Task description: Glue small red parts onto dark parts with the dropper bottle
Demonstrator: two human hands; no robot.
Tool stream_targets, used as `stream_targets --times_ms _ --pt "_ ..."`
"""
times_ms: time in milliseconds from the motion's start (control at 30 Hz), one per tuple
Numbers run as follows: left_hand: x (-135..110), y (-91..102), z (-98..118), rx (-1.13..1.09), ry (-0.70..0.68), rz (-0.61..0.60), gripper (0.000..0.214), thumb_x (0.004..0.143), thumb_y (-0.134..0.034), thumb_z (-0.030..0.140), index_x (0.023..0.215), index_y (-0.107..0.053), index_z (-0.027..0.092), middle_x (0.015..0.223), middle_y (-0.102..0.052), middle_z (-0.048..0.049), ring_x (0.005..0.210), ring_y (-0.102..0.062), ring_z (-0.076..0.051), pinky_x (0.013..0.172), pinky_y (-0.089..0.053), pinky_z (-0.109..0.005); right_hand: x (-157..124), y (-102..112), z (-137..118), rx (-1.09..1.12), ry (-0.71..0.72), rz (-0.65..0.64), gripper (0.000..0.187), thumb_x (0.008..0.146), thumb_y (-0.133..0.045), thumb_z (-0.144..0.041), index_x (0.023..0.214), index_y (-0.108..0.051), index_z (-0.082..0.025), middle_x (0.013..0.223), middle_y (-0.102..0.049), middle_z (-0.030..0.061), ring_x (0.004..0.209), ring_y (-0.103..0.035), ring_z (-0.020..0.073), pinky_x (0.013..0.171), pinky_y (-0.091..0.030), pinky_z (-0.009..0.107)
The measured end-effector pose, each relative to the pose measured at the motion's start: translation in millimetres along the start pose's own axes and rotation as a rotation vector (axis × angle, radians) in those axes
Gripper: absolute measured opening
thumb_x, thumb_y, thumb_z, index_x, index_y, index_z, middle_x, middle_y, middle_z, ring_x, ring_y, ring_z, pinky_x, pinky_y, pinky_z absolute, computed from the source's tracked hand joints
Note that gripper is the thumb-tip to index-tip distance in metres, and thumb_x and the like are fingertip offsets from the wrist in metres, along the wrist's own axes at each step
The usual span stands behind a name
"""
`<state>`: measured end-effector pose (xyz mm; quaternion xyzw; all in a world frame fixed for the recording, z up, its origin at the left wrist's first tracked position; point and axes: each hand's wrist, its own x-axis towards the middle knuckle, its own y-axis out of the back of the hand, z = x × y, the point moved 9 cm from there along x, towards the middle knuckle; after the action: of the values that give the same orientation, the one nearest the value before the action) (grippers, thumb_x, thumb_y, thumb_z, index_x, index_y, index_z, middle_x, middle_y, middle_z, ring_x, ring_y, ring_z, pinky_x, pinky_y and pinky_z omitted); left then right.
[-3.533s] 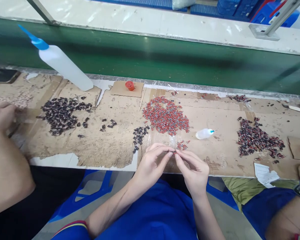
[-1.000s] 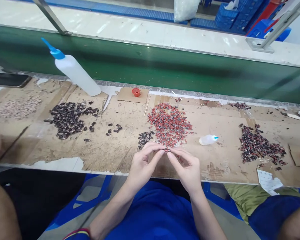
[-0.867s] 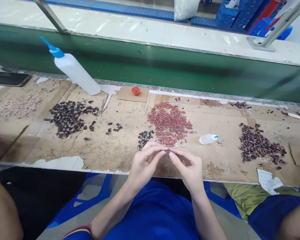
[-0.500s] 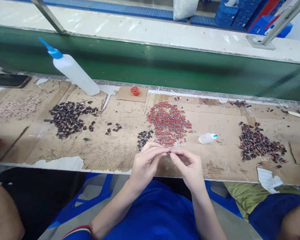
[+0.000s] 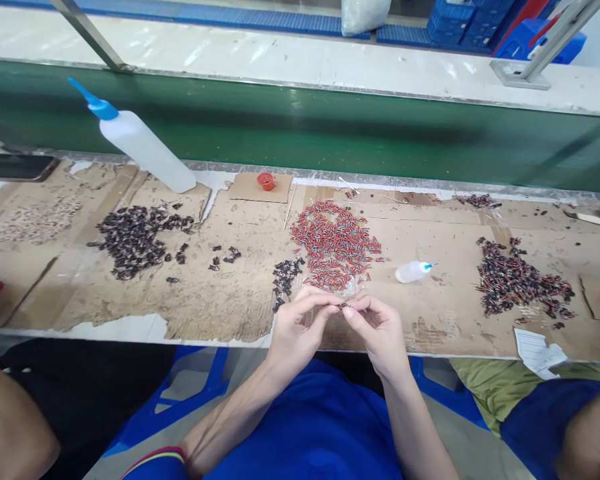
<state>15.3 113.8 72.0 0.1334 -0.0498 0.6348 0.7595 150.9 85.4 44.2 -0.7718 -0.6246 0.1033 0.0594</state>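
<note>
My left hand (image 5: 300, 327) and my right hand (image 5: 377, 330) meet fingertip to fingertip over the near edge of the cardboard-covered bench (image 5: 220, 300). Both pinch one tiny dark part (image 5: 344, 305) between thumbs and forefingers. Just beyond them lies a heap of small red parts (image 5: 335, 243), with a small clump of black parts (image 5: 285, 277) to its left. A small squeeze bottle with a blue tip (image 5: 413, 271) lies on its side to the right of the red heap.
A large white squeeze bottle (image 5: 140, 143) leans at the back left, above a pile of black parts (image 5: 133, 233). A dark mixed pile (image 5: 517, 280) sits right. A red cap (image 5: 266, 181) rests on cardboard; the green conveyor belt (image 5: 300, 133) runs behind. Co-workers' arms show at both sides; a phone (image 5: 15, 167) far left.
My hands stay pinched together on the small part, shifting only slightly. The co-worker's hand at the far left has drawn out of view, and the camera has tilted a little.
</note>
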Motion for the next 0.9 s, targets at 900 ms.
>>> stream_targets --times_ms 900 --pt "18.3 26.5 -44.3 0.657 0.041 -0.024 0.016 0.091 -0.053 0.019 0.096 -0.066 0.026 0.106 -0.072 -0.0036 0.109 -0.058 -0.024 0.099 -0.032 -0.047 -30.4 156.1 -16.4 -0.717 0.035 0.764 0.043 0.071 -0.068 -0.053 0.091 -0.071 -0.016 0.089 -0.072 0.0118 0.079 -0.065 0.0243 0.078 -0.052 0.044"
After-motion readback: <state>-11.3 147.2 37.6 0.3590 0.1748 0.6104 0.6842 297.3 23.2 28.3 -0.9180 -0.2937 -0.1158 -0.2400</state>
